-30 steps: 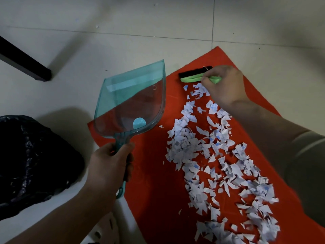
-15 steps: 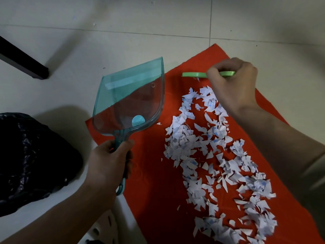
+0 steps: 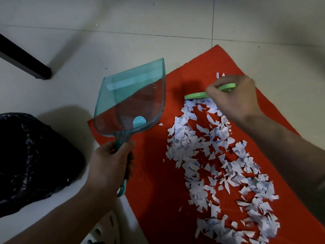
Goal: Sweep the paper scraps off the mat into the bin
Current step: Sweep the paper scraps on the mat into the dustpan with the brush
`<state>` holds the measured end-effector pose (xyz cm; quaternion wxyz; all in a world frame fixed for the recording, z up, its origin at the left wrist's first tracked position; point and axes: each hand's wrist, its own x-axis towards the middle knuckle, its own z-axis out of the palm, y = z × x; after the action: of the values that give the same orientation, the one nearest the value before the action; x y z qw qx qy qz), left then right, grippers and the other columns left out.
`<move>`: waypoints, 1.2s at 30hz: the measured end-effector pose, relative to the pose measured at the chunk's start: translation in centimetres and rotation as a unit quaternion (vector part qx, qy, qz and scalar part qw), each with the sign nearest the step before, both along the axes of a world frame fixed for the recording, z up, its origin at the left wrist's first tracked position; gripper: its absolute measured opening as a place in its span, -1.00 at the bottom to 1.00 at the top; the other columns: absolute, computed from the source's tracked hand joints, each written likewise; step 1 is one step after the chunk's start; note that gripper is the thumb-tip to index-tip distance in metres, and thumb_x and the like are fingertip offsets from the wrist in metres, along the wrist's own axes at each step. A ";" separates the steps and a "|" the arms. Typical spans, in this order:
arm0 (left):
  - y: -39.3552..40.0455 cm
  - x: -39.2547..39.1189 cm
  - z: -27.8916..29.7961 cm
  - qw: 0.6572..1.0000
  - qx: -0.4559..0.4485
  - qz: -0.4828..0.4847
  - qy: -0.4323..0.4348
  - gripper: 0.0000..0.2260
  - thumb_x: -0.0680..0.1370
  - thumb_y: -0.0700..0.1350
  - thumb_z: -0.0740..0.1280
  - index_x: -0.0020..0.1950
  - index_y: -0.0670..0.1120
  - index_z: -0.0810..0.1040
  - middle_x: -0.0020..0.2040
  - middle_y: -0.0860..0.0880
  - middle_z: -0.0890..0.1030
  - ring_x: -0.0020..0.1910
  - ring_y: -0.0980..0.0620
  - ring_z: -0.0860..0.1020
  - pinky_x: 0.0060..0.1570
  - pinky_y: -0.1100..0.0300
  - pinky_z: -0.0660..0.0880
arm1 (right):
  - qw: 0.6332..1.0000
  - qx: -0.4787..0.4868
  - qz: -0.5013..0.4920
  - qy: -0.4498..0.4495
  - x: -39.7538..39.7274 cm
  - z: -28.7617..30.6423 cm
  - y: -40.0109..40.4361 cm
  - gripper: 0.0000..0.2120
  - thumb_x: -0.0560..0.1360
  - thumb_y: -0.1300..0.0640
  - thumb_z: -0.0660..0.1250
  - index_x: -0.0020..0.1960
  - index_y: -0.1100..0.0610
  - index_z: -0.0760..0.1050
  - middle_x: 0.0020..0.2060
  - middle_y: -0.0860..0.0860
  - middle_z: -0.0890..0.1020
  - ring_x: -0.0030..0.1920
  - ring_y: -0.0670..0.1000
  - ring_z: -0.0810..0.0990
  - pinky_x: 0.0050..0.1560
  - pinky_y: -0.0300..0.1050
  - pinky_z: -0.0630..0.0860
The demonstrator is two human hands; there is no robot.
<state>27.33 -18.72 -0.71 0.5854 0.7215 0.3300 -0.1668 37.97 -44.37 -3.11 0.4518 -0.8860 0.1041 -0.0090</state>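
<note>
A red mat [image 3: 154, 173] lies on the tiled floor, covered down its middle by several white paper scraps [image 3: 216, 164]. My right hand [image 3: 235, 97] grips a small green brush [image 3: 195, 95] at the far end of the scrap pile, its head touching the top scraps. My left hand [image 3: 110, 166] holds the handle of a clear teal dustpan [image 3: 130, 101], raised over the mat's left edge with nothing in it. A bin lined with a black bag [image 3: 33, 159] stands at the left.
A black furniture leg [image 3: 24, 62] crosses the floor at the upper left. A white perforated object [image 3: 103, 231] shows at the bottom edge beside my left forearm. Bare pale tiles [image 3: 123, 41] lie beyond the mat.
My right hand drew the brush toward me into the top of the scrap pile, pushing the far scraps together. A couple of scraps now lie behind the brush. The dustpan stayed about where it was.
</note>
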 end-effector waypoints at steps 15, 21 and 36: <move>-1.0 -0.7 0.0 1.000 -0.002 -0.009 0.008 -0.81 0.56 -0.09 0.33 -0.11 -0.23 0.54 -0.48 -0.04 0.46 -0.48 -0.02 0.39 -0.38 0.06 0.39 | 0.997 -0.072 0.018 -0.005 -1.9 -1.2 -0.8 -0.83 0.44 0.11 0.31 -0.18 0.10 0.68 -0.28 -0.01 0.61 -0.30 -0.05 0.52 -0.33 -0.20 0.40; -1.2 -0.6 -0.1 1.000 0.005 -0.016 0.006 -0.80 0.56 -0.09 0.35 -0.17 -0.21 0.52 -0.48 -0.06 0.45 -0.51 0.00 0.39 -0.44 0.10 0.39 | 0.993 -0.025 -0.092 -0.073 -1.6 0.4 -1.7 -0.84 0.47 0.11 0.32 -0.11 0.11 0.67 -0.31 -0.10 0.60 -0.33 -0.09 0.52 -0.32 -0.14 0.48; -2.6 0.0 -0.4 0.999 0.015 -0.028 0.023 -0.78 0.54 -0.07 0.35 -0.14 -0.23 0.52 -0.51 -0.04 0.46 -0.52 -0.02 0.39 -0.40 0.08 0.39 | 0.990 -0.110 -0.072 -0.040 2.9 -2.3 -5.0 -0.78 0.53 0.11 0.29 0.01 0.16 0.67 -0.13 -0.01 0.62 -0.23 -0.05 0.51 -0.32 -0.47 0.34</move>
<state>27.30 -21.37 -1.08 0.5617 0.7350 0.3261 -0.1946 40.87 -49.38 -5.37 0.3531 -0.9196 0.1478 -0.0880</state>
